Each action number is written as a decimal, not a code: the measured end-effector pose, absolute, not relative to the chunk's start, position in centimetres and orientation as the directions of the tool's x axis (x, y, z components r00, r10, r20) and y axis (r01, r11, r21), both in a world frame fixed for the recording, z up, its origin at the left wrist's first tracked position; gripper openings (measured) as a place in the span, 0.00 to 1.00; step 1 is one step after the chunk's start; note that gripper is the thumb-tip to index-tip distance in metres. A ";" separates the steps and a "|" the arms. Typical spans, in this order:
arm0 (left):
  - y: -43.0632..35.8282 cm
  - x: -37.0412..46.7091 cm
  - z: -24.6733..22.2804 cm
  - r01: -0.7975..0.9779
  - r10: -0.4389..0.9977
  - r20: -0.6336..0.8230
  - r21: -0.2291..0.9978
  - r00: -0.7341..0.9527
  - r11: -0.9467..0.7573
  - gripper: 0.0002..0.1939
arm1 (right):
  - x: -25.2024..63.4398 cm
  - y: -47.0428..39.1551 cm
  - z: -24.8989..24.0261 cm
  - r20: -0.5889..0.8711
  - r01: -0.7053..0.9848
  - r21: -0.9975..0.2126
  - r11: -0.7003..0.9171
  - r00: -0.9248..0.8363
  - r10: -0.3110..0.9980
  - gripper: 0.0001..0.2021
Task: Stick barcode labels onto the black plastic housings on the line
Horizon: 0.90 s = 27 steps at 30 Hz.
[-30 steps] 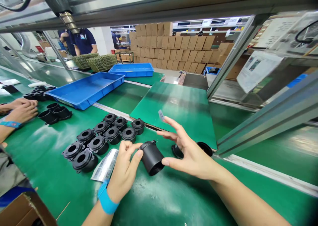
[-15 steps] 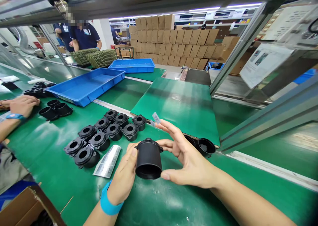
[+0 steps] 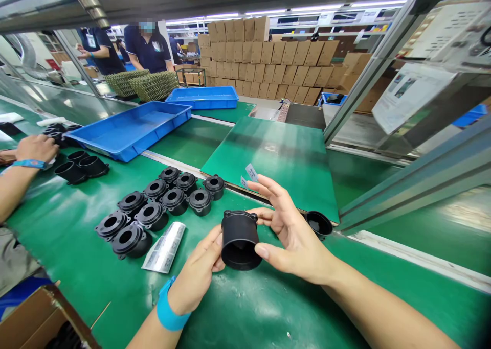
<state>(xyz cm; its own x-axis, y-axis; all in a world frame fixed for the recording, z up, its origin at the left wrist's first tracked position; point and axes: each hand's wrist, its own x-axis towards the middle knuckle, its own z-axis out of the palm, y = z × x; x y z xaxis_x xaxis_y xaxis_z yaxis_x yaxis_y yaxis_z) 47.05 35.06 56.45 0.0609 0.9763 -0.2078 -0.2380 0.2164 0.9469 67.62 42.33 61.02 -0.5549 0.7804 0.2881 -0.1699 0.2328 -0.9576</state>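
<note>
A black cylindrical plastic housing is held above the green bench, its wide open end tilted toward me. My left hand, with a blue wristband, is closed on its left side. My right hand has its thumb against the lower right rim and lower fingers at the flanged end. Two small printed stickers cling to the raised fingertips of that hand. Left of the hands lies a curled silvery sheet of stickers. Beyond it, several black flanged housings stand in rows.
Another black housing stands right of my right hand, by a raised green board. Blue trays lie further back. At left, a co-worker's hand is among more black parts. A cardboard box sits at lower left.
The housing has moved slightly right and up, and its open end now faces me more. My right thumb has come onto its rim. The co-worker's hand has shifted slightly.
</note>
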 end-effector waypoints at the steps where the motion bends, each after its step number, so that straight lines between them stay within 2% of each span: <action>1: 35.1 47.1 56.4 -0.249 0.978 -0.199 0.946 0.053 0.206 0.29 | 67.6 42.4 60.9 0.284 -0.177 -0.959 0.222 -0.559 0.779 0.48; 5: 35.3 47.2 56.3 -0.281 0.984 -0.176 0.946 -0.023 0.162 0.32 | 67.4 42.6 60.5 0.239 -0.173 -0.971 0.167 -0.627 0.741 0.50; 9: 35.3 46.6 56.3 -0.159 0.982 -0.136 0.981 -0.135 0.114 0.29 | 67.4 42.5 60.3 0.232 -0.117 -0.971 0.206 -0.649 0.724 0.52; 11: 35.1 46.2 56.5 -0.041 0.975 -0.083 0.996 -0.208 0.076 0.27 | 67.4 42.4 60.4 0.275 -0.016 -0.941 0.339 -0.620 0.735 0.53; 13: 34.8 46.0 56.7 0.137 0.973 0.010 0.990 -0.232 0.022 0.26 | 67.3 42.2 60.4 0.372 0.110 -0.834 0.541 -0.613 0.697 0.55; 15: 34.4 46.1 56.8 0.290 0.984 0.072 0.957 -0.160 -0.023 0.29 | 67.0 42.0 60.2 0.469 0.184 -0.676 0.714 -0.639 0.609 0.55; 17: 34.3 46.5 56.7 0.316 0.998 0.036 0.949 -0.051 -0.018 0.34 | 66.6 41.8 59.7 0.535 0.178 -0.564 0.806 -0.665 0.521 0.55; 19: 34.3 47.1 56.5 0.230 1.000 -0.022 0.973 0.003 0.021 0.35 | 66.2 41.6 59.2 0.564 0.136 -0.533 0.835 -0.678 0.471 0.55; 22: 34.6 47.6 56.5 -0.089 0.991 -0.131 0.987 0.007 0.131 0.31 | 66.0 41.4 59.0 0.618 0.033 -0.581 0.813 -0.632 0.468 0.56; 24: 34.7 47.5 56.9 -0.344 0.976 -0.216 0.919 -0.027 0.194 0.32 | 66.1 41.3 59.4 0.648 -0.056 -0.680 0.731 -0.512 0.564 0.55; 27: 34.7 47.1 57.6 -0.592 0.957 -0.288 0.778 -0.040 0.209 0.32 | 66.5 41.2 60.4 0.600 -0.203 -0.800 0.564 -0.276 0.751 0.40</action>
